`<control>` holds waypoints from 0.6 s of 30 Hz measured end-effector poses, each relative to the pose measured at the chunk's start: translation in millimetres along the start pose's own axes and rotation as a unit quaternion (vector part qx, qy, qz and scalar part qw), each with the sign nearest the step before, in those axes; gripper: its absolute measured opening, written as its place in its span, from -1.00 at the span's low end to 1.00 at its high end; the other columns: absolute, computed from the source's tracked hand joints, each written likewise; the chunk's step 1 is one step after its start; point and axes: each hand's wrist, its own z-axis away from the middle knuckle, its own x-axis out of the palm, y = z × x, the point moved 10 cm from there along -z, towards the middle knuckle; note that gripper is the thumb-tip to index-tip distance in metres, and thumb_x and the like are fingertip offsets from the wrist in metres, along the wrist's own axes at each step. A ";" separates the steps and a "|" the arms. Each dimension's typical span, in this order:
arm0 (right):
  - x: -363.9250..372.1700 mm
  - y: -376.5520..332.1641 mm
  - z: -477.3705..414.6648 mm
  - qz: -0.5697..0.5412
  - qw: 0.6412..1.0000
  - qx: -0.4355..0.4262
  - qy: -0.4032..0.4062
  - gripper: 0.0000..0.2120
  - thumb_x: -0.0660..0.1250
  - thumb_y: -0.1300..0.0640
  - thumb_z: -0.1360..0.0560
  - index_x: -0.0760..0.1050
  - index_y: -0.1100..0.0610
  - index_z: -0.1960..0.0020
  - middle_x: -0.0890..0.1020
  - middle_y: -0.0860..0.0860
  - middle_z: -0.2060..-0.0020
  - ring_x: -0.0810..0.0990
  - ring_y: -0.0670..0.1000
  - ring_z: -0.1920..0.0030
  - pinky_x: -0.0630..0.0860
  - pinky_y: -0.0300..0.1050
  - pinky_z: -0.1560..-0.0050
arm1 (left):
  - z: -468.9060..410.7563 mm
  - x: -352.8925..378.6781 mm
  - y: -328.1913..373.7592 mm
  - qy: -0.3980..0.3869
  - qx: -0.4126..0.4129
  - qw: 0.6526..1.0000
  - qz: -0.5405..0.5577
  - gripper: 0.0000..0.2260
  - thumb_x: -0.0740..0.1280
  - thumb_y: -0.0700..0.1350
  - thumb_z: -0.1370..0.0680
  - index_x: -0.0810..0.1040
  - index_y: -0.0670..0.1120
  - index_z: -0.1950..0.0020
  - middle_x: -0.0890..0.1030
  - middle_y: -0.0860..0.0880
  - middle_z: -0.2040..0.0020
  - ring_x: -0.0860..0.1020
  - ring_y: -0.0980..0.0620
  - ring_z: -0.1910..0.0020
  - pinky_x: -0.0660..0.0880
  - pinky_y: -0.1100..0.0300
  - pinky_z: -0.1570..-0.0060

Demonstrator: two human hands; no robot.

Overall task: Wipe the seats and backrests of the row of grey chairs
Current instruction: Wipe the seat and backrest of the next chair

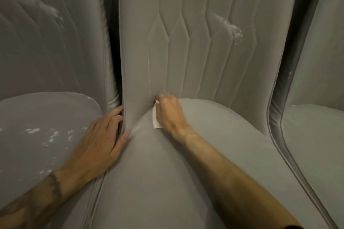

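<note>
Three grey chairs fill the head view, side by side: the middle chair [186,154] straight ahead, the left chair [46,117] and the right chair [316,135] cut off by the frame edges.

My right hand [169,115] is curled at the crease where the middle seat [158,182] meets its backrest [176,52], toward the left part of that crease. It is closed around a small white wipe [154,120]; only a narrow strip of it shows below my thumb side, lying against the seat. The rest is hidden under my palm, so I cannot say how it is folded. My knuckles touch the bottom of the backrest's quilted panel.

My left hand [100,141] lies flat and spread, holding nothing. Its palm rests on the inner edge of the left seat, its fingers [116,111] reach into the gap between the two chairs, and its thumb presses the left edge of the middle seat.

White specks [50,134] are scattered over the left seat. A white smear [230,28] marks the upper right of the middle backrest, and another, perhaps the same stuff, streaks the left backrest [46,42]. The middle seat looks plain grey around my right forearm [232,169].
</note>
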 end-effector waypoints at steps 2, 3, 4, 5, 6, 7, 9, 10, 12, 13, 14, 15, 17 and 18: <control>-8.7 6.8 5.3 -0.014 0.999 -0.049 -0.015 -0.77 0.16 0.24 -0.61 0.57 0.24 -0.12 0.61 0.22 -0.09 0.52 0.23 -0.15 0.36 0.04 -0.21 | 0.7 0.2 0.6 -0.006 -0.002 1.000 -0.006 -0.61 0.11 0.15 -0.67 0.45 -0.12 -0.27 0.34 -0.10 -0.59 0.47 -0.17 -0.41 0.43 -0.15 -0.34; -15.9 22.7 4.8 0.007 0.999 -0.042 -0.016 -0.74 0.13 0.22 -0.61 0.56 0.23 -0.15 0.61 0.20 -0.12 0.52 0.21 -0.17 0.36 0.03 -0.25 | 1.1 -1.2 2.1 -0.006 -0.004 1.000 -0.008 -0.60 0.10 0.15 -0.67 0.45 -0.12 -0.27 0.34 -0.10 -0.59 0.47 -0.16 -0.41 0.42 -0.14 -0.34; -21.9 43.6 2.2 0.041 0.999 -0.007 -0.017 -0.72 0.10 0.20 -0.61 0.53 0.23 -0.19 0.59 0.19 -0.16 0.51 0.20 -0.20 0.34 0.02 -0.27 | 1.4 -3.1 3.9 -0.006 -0.007 1.000 -0.012 -0.60 0.10 0.15 -0.67 0.46 -0.12 -0.28 0.34 -0.10 -0.59 0.47 -0.15 -0.40 0.41 -0.11 -0.35; -27.5 65.1 -1.0 0.068 0.997 0.043 -0.007 -0.72 0.08 0.20 -0.62 0.49 0.23 -0.21 0.57 0.19 -0.19 0.50 0.20 -0.22 0.32 0.02 -0.27 | 1.5 -4.5 6.2 -0.007 -0.009 1.000 -0.015 -0.59 0.10 0.15 -0.67 0.47 -0.13 -0.28 0.35 -0.10 -0.59 0.48 -0.15 -0.40 0.39 -0.09 -0.35; -30.5 77.2 -2.9 0.084 0.993 0.085 0.005 -0.75 0.09 0.21 -0.63 0.46 0.22 -0.22 0.55 0.19 -0.20 0.49 0.20 -0.22 0.31 0.01 -0.25 | 1.2 -5.5 7.8 -0.009 -0.012 1.000 -0.018 -0.58 0.10 0.14 -0.67 0.48 -0.15 -0.29 0.36 -0.11 -0.58 0.48 -0.16 -0.40 0.38 -0.07 -0.36; -28.1 71.8 -4.5 0.083 0.992 0.097 0.009 -0.76 0.10 0.23 -0.63 0.46 0.21 -0.23 0.55 0.18 -0.20 0.49 0.20 -0.22 0.29 0.00 -0.22 | 1.3 -6.0 7.9 -0.012 -0.016 1.000 -0.020 -0.57 0.11 0.14 -0.67 0.49 -0.16 -0.30 0.37 -0.12 -0.58 0.48 -0.16 -0.39 0.36 -0.04 -0.37; -13.2 31.3 -3.9 0.025 0.998 0.064 -0.005 -0.75 0.11 0.28 -0.61 0.49 0.19 -0.21 0.57 0.18 -0.17 0.50 0.20 -0.20 0.30 0.00 -0.23 | 1.4 -6.3 6.4 -0.019 -0.024 0.999 -0.021 -0.57 0.10 0.14 -0.67 0.49 -0.16 -0.31 0.37 -0.11 -0.58 0.47 -0.15 -0.40 0.33 0.00 -0.37; -5.2 8.3 0.6 -0.017 0.999 0.032 -0.013 -0.75 0.13 0.30 -0.60 0.51 0.21 -0.19 0.59 0.19 -0.14 0.52 0.21 -0.18 0.33 0.02 -0.24 | 1.6 -6.0 6.2 -0.023 -0.026 0.999 -0.023 -0.57 0.10 0.14 -0.68 0.48 -0.15 -0.32 0.36 -0.10 -0.59 0.46 -0.14 -0.41 0.33 0.00 -0.37; 5.3 -32.2 22.6 -0.081 0.995 -0.045 -0.038 -0.79 0.16 0.29 -0.60 0.52 0.22 -0.15 0.59 0.20 -0.09 0.52 0.22 -0.14 0.37 0.04 -0.23 | 2.0 -6.0 5.0 -0.025 -0.029 0.999 -0.022 -0.58 0.10 0.13 -0.68 0.47 -0.14 -0.33 0.34 -0.08 -0.59 0.45 -0.12 -0.43 0.32 0.01 -0.39; 6.3 -41.9 33.2 -0.105 0.990 -0.076 -0.056 -0.81 0.16 0.25 -0.62 0.51 0.20 -0.14 0.59 0.19 -0.08 0.50 0.20 -0.14 0.38 0.04 -0.23 | 2.4 -6.2 3.8 -0.025 -0.031 0.999 -0.020 -0.59 0.09 0.13 -0.68 0.46 -0.13 -0.33 0.34 -0.07 -0.60 0.44 -0.12 -0.44 0.31 0.03 -0.40; 4.6 -43.1 39.2 -0.119 0.985 -0.098 -0.075 -0.83 0.17 0.22 -0.63 0.50 0.18 -0.14 0.59 0.17 -0.08 0.49 0.18 -0.14 0.37 0.03 -0.23 | 2.6 -5.9 3.5 -0.025 -0.030 0.999 -0.018 -0.60 0.09 0.12 -0.69 0.46 -0.13 -0.33 0.33 -0.07 -0.60 0.44 -0.11 -0.44 0.30 0.04 -0.41; 2.6 -37.4 38.7 -0.116 0.984 -0.103 -0.090 -0.83 0.17 0.20 -0.63 0.49 0.18 -0.15 0.58 0.16 -0.09 0.48 0.16 -0.15 0.37 0.02 -0.23 | 3.2 -5.6 3.5 -0.024 -0.030 0.999 -0.018 -0.61 0.09 0.12 -0.69 0.45 -0.12 -0.33 0.33 -0.07 -0.59 0.43 -0.10 -0.44 0.27 0.07 -0.42; -5.5 -16.6 23.3 -0.096 0.991 -0.055 -0.076 -0.83 0.17 0.22 -0.63 0.48 0.22 -0.14 0.58 0.17 -0.11 0.49 0.19 -0.17 0.37 0.03 -0.24 | 3.5 -5.9 2.4 -0.021 -0.032 0.999 -0.017 -0.62 0.08 0.10 -0.69 0.44 -0.12 -0.34 0.33 -0.06 -0.59 0.42 -0.09 -0.44 0.23 0.11 -0.44; -8.6 -6.3 15.9 -0.092 0.994 -0.016 -0.057 -0.83 0.16 0.23 -0.63 0.48 0.24 -0.14 0.58 0.18 -0.12 0.50 0.21 -0.17 0.37 0.04 -0.24 | 3.1 -5.8 3.0 -0.021 -0.032 0.999 -0.014 -0.62 0.08 0.10 -0.69 0.44 -0.12 -0.34 0.33 -0.06 -0.59 0.42 -0.09 -0.44 0.23 0.11 -0.45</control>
